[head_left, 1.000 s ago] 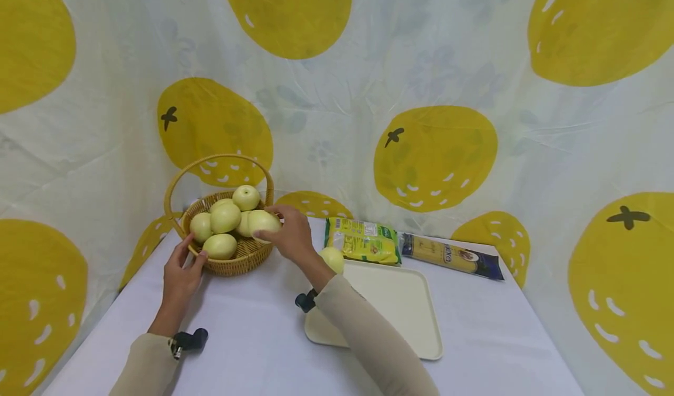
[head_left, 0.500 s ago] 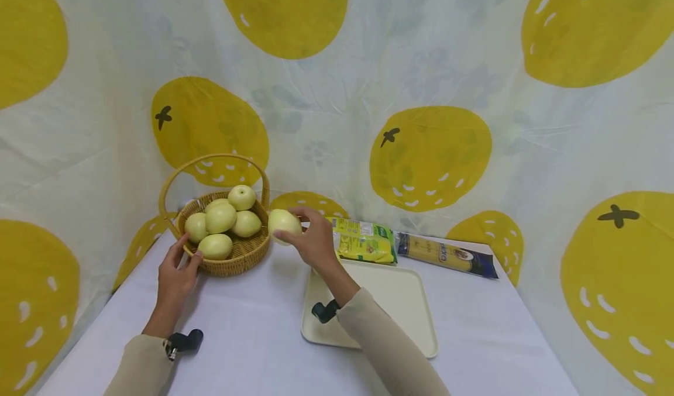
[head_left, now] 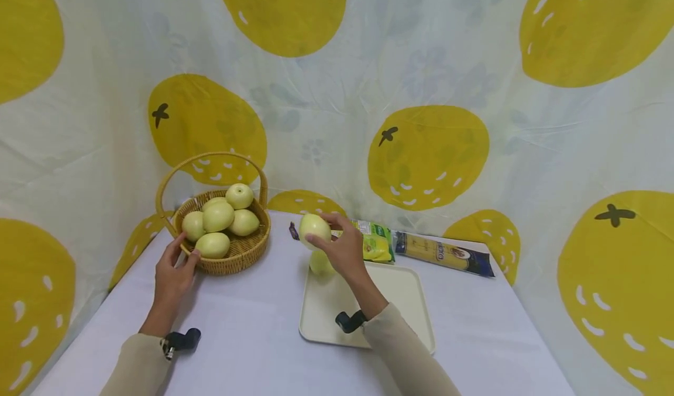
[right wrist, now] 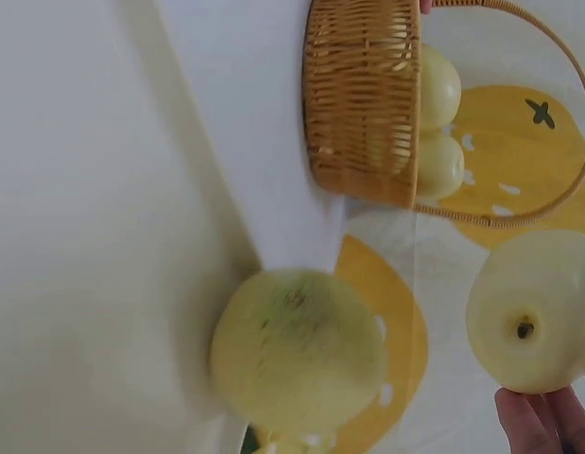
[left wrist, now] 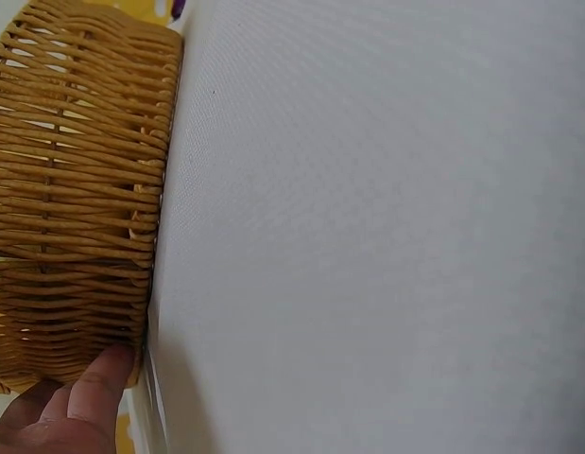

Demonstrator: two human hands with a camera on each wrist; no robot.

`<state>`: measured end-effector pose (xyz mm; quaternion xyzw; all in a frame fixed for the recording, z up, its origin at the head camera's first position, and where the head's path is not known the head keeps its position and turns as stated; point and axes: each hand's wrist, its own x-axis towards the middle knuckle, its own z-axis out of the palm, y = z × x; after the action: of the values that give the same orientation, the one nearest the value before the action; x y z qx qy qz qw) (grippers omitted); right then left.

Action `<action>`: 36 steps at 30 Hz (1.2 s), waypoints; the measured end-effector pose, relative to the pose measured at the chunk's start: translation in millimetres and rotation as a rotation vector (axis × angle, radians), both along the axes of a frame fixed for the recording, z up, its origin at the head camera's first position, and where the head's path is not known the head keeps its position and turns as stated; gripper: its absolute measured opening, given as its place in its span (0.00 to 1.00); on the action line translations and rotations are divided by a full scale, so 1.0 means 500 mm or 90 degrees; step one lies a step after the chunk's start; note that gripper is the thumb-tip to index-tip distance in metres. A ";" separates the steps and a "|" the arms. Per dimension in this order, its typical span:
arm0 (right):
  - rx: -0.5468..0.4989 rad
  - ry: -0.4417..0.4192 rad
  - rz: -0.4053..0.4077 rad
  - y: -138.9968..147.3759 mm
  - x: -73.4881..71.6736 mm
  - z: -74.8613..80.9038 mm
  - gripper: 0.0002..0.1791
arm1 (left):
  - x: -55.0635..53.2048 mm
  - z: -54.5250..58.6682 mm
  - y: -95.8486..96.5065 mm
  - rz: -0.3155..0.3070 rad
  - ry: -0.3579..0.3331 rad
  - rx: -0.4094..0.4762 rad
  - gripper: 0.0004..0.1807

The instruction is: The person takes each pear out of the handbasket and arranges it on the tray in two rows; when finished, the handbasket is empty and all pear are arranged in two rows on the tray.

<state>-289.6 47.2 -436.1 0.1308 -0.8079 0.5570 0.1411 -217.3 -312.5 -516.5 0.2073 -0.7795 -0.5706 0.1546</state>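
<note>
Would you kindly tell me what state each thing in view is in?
Basket: upright, handle up, at least six fruits inside.
Left hand: holding the basket's rim.
Held fruit: in the air, gripped by the right hand.
Tray: lying flat.
Tray fruit: resting on the tray.
Yellow packet: lying down, partly hidden.
Long packet: lying flat, no opening visible.

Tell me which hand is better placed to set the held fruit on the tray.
Right, I'd judge. The right hand holds the pale fruit close to the tray, while the left hand holds the basket, farther from the tray.
</note>
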 end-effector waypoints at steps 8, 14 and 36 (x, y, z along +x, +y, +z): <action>0.012 -0.031 -0.032 0.068 -0.003 -0.027 0.29 | 0.003 0.005 -0.005 0.004 0.010 -0.002 0.36; 0.044 -0.048 -0.079 0.112 -0.003 -0.045 0.28 | 0.003 0.006 -0.004 0.005 0.006 0.002 0.36; 0.167 -0.182 -0.143 0.161 -0.008 -0.114 0.27 | 0.000 0.002 0.002 0.011 -0.007 0.024 0.36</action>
<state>-293.4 127.6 -493.3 -0.0228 -0.8947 0.4409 0.0678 -217.5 -311.2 -515.5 0.2204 -0.7674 -0.5827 0.1515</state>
